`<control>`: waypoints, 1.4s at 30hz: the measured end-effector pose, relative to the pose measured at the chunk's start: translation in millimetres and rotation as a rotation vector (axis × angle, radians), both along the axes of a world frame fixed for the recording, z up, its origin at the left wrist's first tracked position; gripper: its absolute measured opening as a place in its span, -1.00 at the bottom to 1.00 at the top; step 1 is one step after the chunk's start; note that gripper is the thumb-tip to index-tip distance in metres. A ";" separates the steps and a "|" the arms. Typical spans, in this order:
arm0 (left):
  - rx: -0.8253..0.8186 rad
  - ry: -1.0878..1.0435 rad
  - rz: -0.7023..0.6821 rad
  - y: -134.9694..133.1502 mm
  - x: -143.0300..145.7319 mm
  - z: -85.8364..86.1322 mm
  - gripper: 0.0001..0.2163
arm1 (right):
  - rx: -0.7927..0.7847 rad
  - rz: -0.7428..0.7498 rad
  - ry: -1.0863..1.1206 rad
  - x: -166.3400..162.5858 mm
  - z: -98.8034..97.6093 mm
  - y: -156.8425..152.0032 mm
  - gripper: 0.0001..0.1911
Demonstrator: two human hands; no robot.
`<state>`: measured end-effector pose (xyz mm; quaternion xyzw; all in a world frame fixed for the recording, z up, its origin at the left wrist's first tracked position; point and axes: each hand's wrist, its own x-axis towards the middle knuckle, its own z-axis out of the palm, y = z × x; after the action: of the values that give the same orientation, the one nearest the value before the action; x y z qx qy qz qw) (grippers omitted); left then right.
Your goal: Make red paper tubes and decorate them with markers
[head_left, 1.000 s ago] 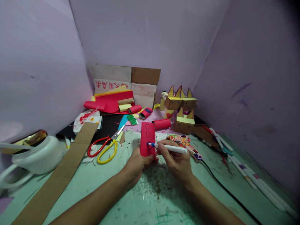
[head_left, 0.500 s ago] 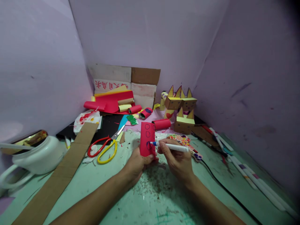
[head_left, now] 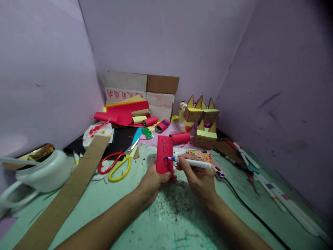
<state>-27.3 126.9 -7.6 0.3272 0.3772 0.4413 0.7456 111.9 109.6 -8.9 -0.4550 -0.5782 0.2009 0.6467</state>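
Note:
My left hand (head_left: 155, 180) is closed around the lower end of a red paper piece (head_left: 161, 147), perhaps folded or rolled, held upright above the table. Dark outlined circles run down its face, and the lowest one is partly coloured blue. In my right hand (head_left: 197, 177) is a white marker (head_left: 194, 163), pinched near its front. Its blue tip touches the paper at that lowest circle. Beyond the paper lies a red paper roll (head_left: 181, 138). Scissors (head_left: 119, 163) with one red and one yellow handle rest to the left of my left hand.
A long cardboard strip (head_left: 75, 180) and a white pot (head_left: 49, 173) stand at the left. Cardboard boxes with pointed ears (head_left: 205, 139) are at the back right. A glue gun (head_left: 205, 158) trails a black cable (head_left: 249, 208). Several markers (head_left: 283, 198) lie along the right wall.
The marker tip has shifted very slightly on the lowest circle. The view has moved a little; both hands keep their hold.

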 end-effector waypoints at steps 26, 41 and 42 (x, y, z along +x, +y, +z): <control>0.010 -0.014 -0.016 2.1 0.0 -6.1 -0.50 | -0.004 0.047 -0.009 -0.7 -0.2 0.6 -0.88; 0.021 -0.030 -0.030 1.2 -0.1 -3.9 -0.47 | -0.001 0.043 -0.052 -2.1 3.7 -1.9 -0.87; 0.014 -0.031 -0.028 1.2 -0.2 -3.8 -0.46 | 0.001 0.044 -0.056 -2.0 3.6 -1.7 -0.88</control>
<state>-27.5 128.1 -11.4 0.3310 0.3580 0.4383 0.7551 109.8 107.9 -5.3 -0.4474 -0.6059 0.2022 0.6260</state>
